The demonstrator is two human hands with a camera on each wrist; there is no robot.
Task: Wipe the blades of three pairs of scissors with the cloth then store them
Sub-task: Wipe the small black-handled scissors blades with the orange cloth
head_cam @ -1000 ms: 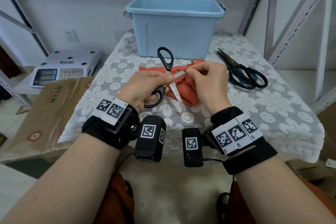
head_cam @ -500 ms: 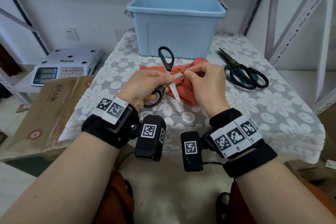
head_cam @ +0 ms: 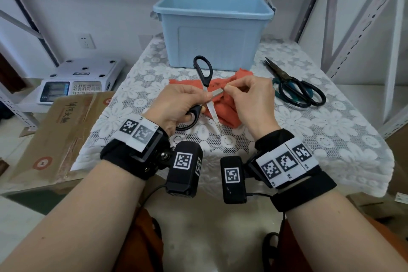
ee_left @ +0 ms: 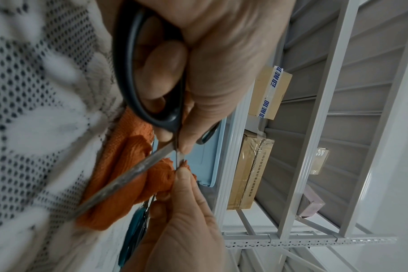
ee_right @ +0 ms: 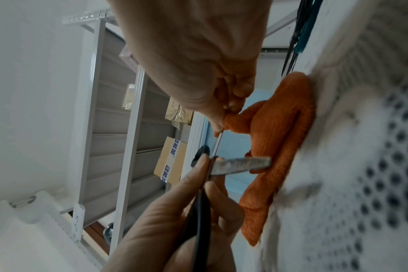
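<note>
Little moved: right hand (pinching cloth) on blade.

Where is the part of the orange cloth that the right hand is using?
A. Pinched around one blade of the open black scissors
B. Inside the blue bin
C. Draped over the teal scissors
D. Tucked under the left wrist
A: the right hand pinches the orange cloth around one blade of the open black scissors, which the left hand holds by a handle.
</note>
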